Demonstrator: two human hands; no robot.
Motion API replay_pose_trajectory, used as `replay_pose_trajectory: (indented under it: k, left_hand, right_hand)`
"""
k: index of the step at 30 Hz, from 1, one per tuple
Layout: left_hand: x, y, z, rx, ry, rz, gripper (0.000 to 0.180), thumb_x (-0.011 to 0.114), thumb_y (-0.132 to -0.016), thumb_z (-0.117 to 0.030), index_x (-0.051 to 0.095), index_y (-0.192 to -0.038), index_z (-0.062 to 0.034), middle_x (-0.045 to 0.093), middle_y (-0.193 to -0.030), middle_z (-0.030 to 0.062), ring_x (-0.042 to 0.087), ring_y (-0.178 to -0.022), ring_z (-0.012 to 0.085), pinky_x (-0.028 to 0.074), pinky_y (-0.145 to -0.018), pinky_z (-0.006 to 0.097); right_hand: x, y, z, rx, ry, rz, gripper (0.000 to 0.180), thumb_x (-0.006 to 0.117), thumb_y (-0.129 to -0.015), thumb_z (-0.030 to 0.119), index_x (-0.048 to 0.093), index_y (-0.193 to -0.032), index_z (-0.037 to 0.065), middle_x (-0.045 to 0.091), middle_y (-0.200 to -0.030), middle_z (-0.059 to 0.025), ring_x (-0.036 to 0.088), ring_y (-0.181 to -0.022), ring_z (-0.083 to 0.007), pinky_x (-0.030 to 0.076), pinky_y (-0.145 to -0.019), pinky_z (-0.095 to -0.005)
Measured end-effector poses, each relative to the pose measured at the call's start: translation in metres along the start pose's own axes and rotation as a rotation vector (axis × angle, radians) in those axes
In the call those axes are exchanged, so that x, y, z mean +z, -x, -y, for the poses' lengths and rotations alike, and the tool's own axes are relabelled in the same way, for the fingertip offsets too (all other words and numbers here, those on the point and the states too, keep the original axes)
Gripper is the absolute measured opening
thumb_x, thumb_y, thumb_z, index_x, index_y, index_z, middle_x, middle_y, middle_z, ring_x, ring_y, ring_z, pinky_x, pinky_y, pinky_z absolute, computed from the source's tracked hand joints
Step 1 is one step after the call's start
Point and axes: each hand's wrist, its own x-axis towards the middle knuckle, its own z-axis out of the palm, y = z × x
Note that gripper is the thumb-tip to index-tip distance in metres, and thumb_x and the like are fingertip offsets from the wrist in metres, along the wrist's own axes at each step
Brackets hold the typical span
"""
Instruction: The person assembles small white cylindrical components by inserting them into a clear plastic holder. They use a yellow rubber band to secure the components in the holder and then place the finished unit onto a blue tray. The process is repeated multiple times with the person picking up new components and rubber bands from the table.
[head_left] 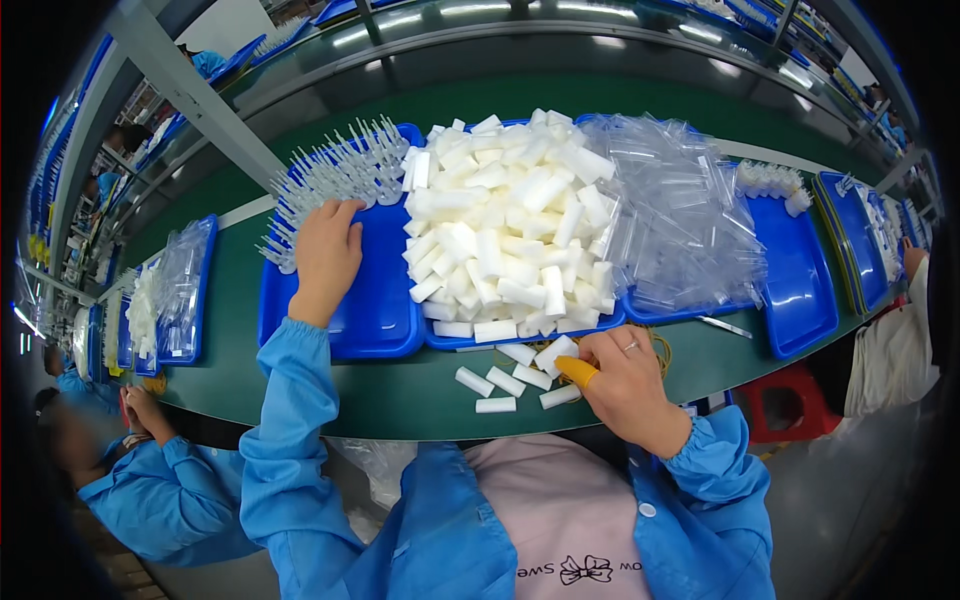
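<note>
My left hand (328, 250) reaches over the left blue tray (375, 325), at the near edge of a crowd of upright, clear, thin-tipped plastic parts (345, 160). Its fingers bend down among them, so their tips are hidden. My right hand (628, 385), with a yellow finger cover and a ring, pinches a white foam cylinder (556, 354) just in front of the middle tray. Several loose foam cylinders (505, 382) lie on the green table beside that hand. A tall heap of the same white cylinders (500, 220) fills the middle tray.
Right of the heap, clear plastic sleeves (670, 220) overflow a tray. Another blue tray (800, 290) holds small white parts (772, 182) at its far end. Tweezers (725, 327) and yellow rubber bands (662, 350) lie near my right hand. A co-worker (165, 480) sits at left.
</note>
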Motion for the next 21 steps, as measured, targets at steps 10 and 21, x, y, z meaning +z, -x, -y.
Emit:
replay_pose_trajectory:
  k: [10,21]
  left_hand:
    - [-0.001,0.007,0.025,0.078,-0.337,0.001,0.031,0.058,-0.071,0.003,0.057,-0.100,-0.0061,0.051,-0.094,0.0123,0.051,-0.090,0.0287,0.044,-0.074,0.038]
    - [-0.044,0.019,-0.027,-0.107,0.165,-0.134,0.015,0.062,-0.077,-0.001,0.058,-0.090,-0.0063,0.053,-0.085,0.0095,0.059,-0.074,0.0216,0.048,-0.065,0.034]
  right_hand:
    - [0.010,-0.002,-0.006,-0.020,0.077,0.069,0.017,0.057,-0.071,0.009,0.065,-0.086,0.006,0.052,-0.089,-0.0064,0.051,-0.087,-0.0221,0.037,-0.084,-0.0375]
    - [-0.002,0.004,-0.005,0.085,0.008,-0.081,0.023,0.065,-0.070,0.007,0.062,-0.093,0.006,0.058,-0.100,-0.0076,0.055,-0.093,-0.0229,0.038,-0.091,-0.0417]
